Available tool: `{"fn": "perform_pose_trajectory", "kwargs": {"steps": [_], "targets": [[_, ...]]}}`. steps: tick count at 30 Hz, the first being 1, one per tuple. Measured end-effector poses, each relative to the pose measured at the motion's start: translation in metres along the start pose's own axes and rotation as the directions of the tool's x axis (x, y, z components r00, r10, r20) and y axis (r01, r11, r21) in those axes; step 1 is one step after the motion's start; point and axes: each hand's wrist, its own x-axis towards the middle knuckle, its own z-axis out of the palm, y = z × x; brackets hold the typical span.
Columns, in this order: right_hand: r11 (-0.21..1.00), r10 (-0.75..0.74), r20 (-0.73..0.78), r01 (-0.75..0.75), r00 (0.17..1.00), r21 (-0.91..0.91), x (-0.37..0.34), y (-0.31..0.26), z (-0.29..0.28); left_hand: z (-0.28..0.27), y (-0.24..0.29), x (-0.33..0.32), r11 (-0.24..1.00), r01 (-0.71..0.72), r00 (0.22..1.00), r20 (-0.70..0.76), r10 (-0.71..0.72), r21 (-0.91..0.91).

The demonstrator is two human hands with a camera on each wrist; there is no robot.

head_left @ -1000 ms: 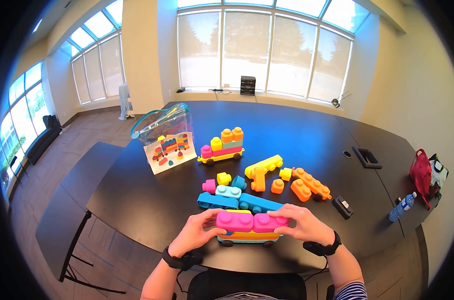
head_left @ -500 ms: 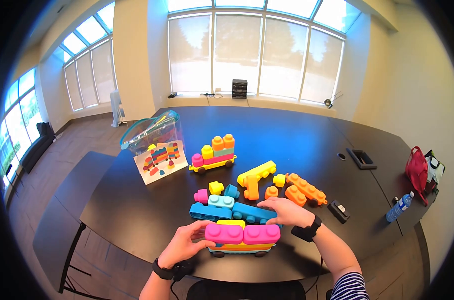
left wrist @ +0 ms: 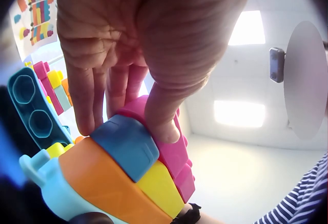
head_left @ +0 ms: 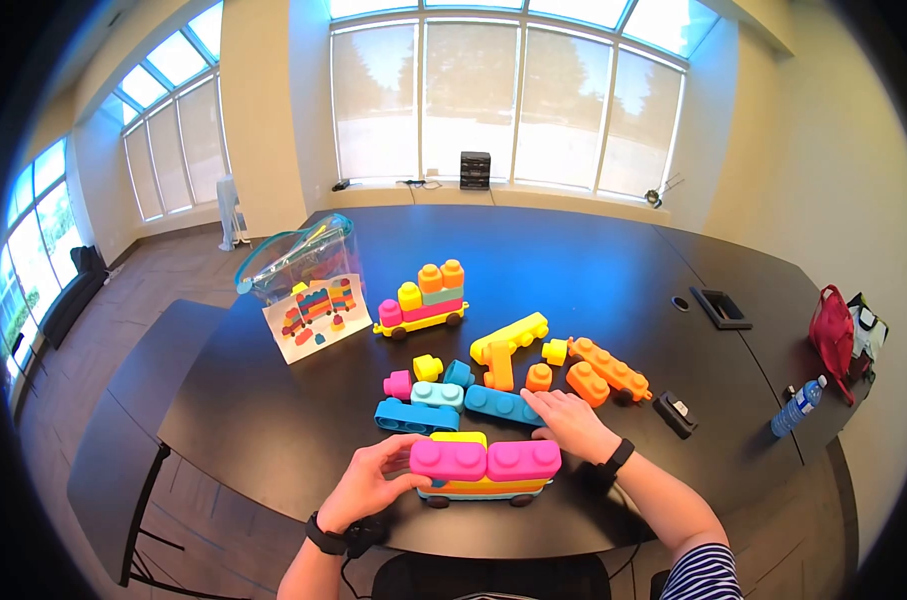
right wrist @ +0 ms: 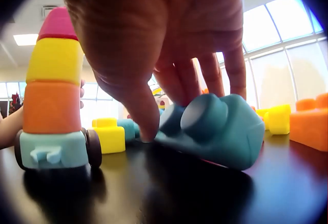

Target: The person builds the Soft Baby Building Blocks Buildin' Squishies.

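My left hand [head_left: 369,482] grips the left end of a wheeled block stack, with two pink blocks [head_left: 450,459] on top. In the left wrist view the thumb presses a pink block [left wrist: 172,156] and fingertips touch the blue block [left wrist: 125,144] beside it; orange and yellow layers lie below. Beyond the stack, my right hand [head_left: 577,425] holds the right end of a long blue block [head_left: 502,403]. The right wrist view shows thumb and fingers of this hand [right wrist: 169,39] around that studded block [right wrist: 230,131], which looks tilted; some fingertips are hidden behind it.
Behind the hands lie another blue piece [head_left: 417,416], a light teal block [head_left: 437,396] and several yellow and orange blocks. A built wagon [head_left: 422,309] and clear bag [head_left: 309,262] stand farther back. A black device [head_left: 676,414] and bottle [head_left: 799,407] are right.
My right hand has let go of the stack's pink top and moved away from me to the long blue block, taking hold of its end. My left hand stays on the stack.
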Motion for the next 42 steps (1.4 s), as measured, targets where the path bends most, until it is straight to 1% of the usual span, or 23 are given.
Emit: {"fn": "perform_pose_trajectory", "kwargs": {"steps": [1,4,7,8,11,12,14,15,16,19,30,36,42], "targets": [[1.000,0.029,0.013,-0.029,0.999,0.001,0.001,0.003,0.004,0.001,0.001,0.000,1.000,-0.003,1.000,-0.003,0.003,0.000],[0.995,0.042,-0.003,-0.041,0.999,0.091,0.002,0.014,0.008,0.001,0.000,-0.001,1.000,-0.002,1.000,-0.002,0.002,-0.001],[0.929,0.115,-0.165,-0.047,0.980,0.367,0.009,-0.001,-0.037,0.001,0.002,-0.001,1.000,-0.008,1.000,0.000,0.008,0.013],[0.905,0.119,-0.222,-0.014,0.968,0.425,0.010,-0.006,-0.052,0.001,0.002,-0.001,0.999,-0.019,1.000,0.002,0.019,0.027],[0.844,0.067,-0.278,0.094,0.958,0.527,0.011,-0.033,-0.095,0.002,0.002,0.000,0.998,-0.044,0.999,0.004,0.044,0.055],[0.831,0.019,-0.262,0.131,0.965,0.540,0.008,-0.042,-0.105,0.003,0.001,0.001,0.997,-0.048,0.999,-0.001,0.048,0.053],[0.823,0.023,-0.117,0.047,0.993,0.565,0.002,-0.064,-0.120,0.004,-0.001,0.001,0.998,-0.041,0.999,-0.009,0.041,0.053],[0.820,0.023,-0.043,0.006,0.999,0.573,0.002,-0.070,-0.122,0.004,-0.001,0.001,0.998,-0.030,0.999,-0.013,0.031,0.055],[0.806,-0.021,-0.103,0.077,0.995,0.586,0.000,-0.074,-0.117,0.004,-0.002,0.000,0.998,-0.019,1.000,-0.019,0.020,0.057],[0.816,-0.066,-0.160,0.146,0.985,0.560,-0.005,-0.080,-0.104,0.004,-0.004,0.000,0.996,-0.036,0.999,-0.023,0.038,0.084],[0.868,-0.176,-0.192,0.245,0.965,0.432,-0.008,-0.086,-0.095,0.005,-0.008,0.001,0.996,-0.046,0.999,-0.017,0.048,0.080],[0.883,-0.178,-0.186,0.240,0.966,0.403,-0.009,-0.090,-0.096,0.005,-0.007,0.001,0.996,-0.041,0.999,-0.017,0.042,0.083],[0.865,-0.153,-0.207,0.232,0.966,0.444,-0.012,-0.091,-0.090,0.005,-0.007,0.001,0.996,-0.037,0.999,-0.029,0.040,0.080]]}}
